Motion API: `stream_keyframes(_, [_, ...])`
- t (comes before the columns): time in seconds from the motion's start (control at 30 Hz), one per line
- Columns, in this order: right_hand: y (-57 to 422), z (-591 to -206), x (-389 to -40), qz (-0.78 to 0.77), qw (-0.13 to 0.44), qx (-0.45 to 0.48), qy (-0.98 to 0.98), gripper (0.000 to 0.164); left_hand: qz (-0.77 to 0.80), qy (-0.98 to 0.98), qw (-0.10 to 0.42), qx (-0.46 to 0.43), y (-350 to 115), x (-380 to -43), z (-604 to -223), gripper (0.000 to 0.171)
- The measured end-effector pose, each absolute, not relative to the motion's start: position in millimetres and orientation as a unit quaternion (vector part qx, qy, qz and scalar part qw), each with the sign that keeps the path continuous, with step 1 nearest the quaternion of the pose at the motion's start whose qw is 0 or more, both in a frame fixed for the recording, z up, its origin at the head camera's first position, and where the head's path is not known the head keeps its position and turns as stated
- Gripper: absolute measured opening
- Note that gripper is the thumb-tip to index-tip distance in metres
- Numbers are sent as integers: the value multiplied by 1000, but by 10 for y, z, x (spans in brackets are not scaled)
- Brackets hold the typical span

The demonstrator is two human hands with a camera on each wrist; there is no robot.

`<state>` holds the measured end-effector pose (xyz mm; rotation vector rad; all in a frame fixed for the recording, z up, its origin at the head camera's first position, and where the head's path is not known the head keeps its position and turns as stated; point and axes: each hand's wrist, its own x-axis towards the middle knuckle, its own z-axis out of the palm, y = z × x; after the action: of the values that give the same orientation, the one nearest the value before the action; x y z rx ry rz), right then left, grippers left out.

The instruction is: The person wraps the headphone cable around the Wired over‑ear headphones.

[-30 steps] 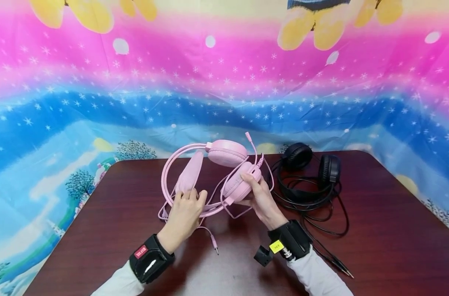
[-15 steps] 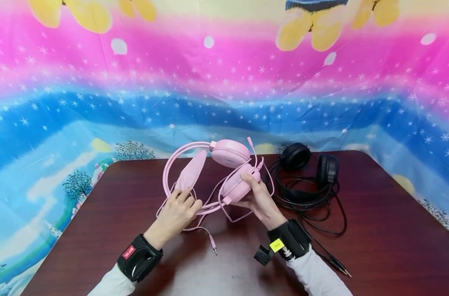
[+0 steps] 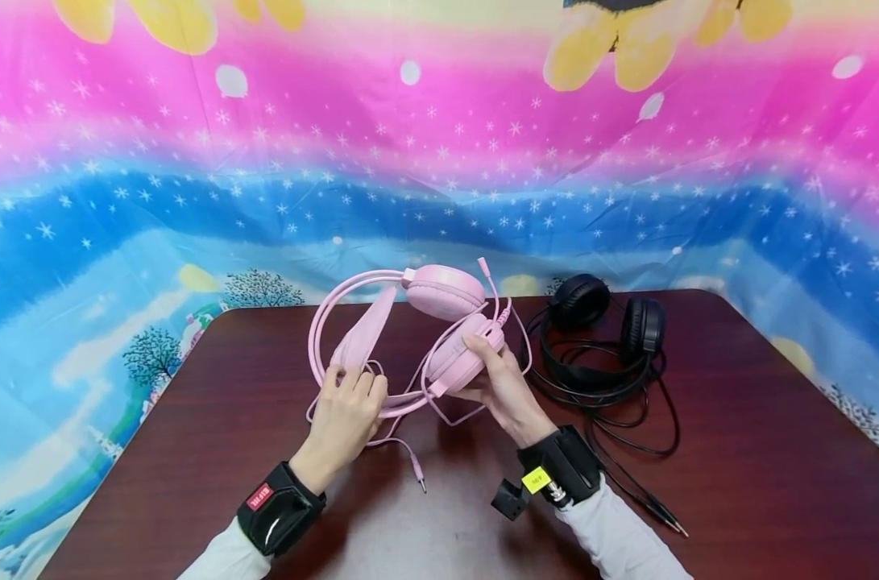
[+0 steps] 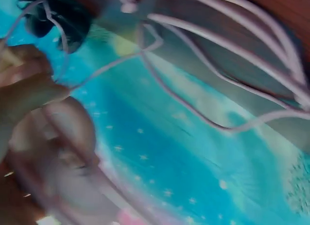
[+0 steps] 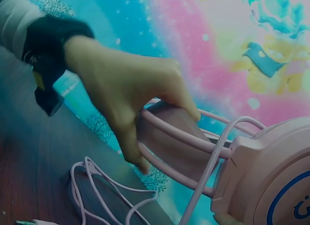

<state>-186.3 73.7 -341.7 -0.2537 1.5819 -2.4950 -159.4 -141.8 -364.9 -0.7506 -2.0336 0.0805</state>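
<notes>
Compared with half a second ago, the pink headset [image 3: 446, 294] has eased slightly away from the black headset [image 3: 640, 329], and the left hand [image 3: 347, 409] has gone with it. The pink one is held up to the left of the black headset. The right hand [image 3: 513, 400], just left of the black headset, has its grip closed on the nearer earcup [image 3: 448, 360], thumb across the cushion. The left hand, farther left of it, grips the headband [image 3: 313, 334] and its inner pad, fingers curled; the left wrist view is badly blurred, so the right hand's hidden fingertips I can't judge. The surface [image 3: 214, 435] ends just behind the black headset and spreads widely to its left.
</notes>
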Motion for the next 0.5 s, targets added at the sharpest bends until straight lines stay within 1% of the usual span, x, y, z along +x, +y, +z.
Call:
stream_keyframes(0.07, [736, -3430, -1866, -836, 88, -82, 536, 50, 46, -850, 433, -297, -1393, -1558, -3628, 26])
stream_keyframes(0.1, [735, -3438, -1867, -836, 87, -79, 537, 50, 54, -860, 416, -291, -1375, -1536, -3616, 26])
stream_keyframes(0.17, [734, -3457, -1875, -835, 84, -73, 538, 50, 73, -874, 390, -280, -1334, -1493, -3594, 19])
stream_keyframes(0.23, [734, -3469, -1882, -836, 79, -71, 539, 49, 84, -881, 377, -273, -1297, -1460, -3574, 14])
stream_keyframes(0.33, [736, -3482, -1887, -836, 72, -76, 539, 50, 82, -876, 388, -276, -1272, -1448, -3567, 13])
stream_keyframes(0.5, [732, -3476, -1894, -835, 69, -80, 539, 53, 36, -852, 414, -319, -1344, -1487, -3594, 17])
